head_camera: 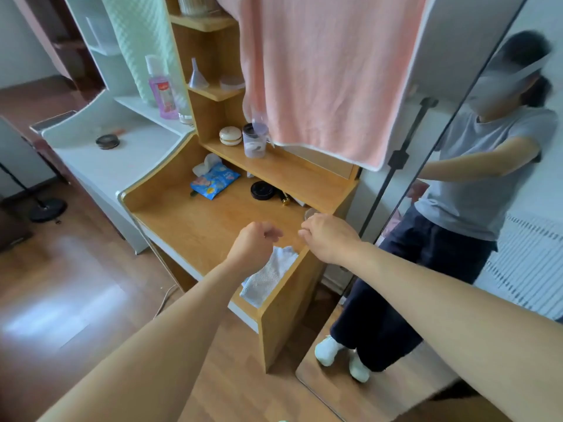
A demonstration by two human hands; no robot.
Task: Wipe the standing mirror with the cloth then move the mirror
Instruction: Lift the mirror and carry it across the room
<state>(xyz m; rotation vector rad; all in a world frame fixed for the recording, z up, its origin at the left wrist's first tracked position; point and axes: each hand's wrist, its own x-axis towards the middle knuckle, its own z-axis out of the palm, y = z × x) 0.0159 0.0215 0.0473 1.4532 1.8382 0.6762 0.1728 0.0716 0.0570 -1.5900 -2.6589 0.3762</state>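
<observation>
1. The step in hand is judged to be the very first. The cloth (269, 280) is not yet picked up, so no wiping is begun and the mirror (396, 388) is not yet moved.
2. The left hand (254, 243) is held just above the far end of the cloth. Its fingers are loosely curled and nothing is seen in them.
3. The right hand (330, 237) is held over the right edge of the desk (182, 226), just right of the left hand. Its knuckles are turned up and its fingers bent down. Whether anything is pinched cannot be told.
4. The cloth is seen at the near right corner of the desk. It is white, thin, finely textured and rumpled, with its near end at the desk's near edge. It is judged to be soft and limp, likely to drape once lifted.
5. The next move is judged to call for a hand to be lowered onto the cloth. The fabric would then be gathered into a full grip and carried right to the glass.
6. The mirror is stood on the floor just right of the desk. It is tall and thin-framed, and the person and the floorboards are reflected in it.
7. A pink towel (320, 71) is hung at the far side, above the desk and beside the mirror's upper part. What it hangs from cannot be told. Snagging is judged possible when the mirror is moved.
</observation>
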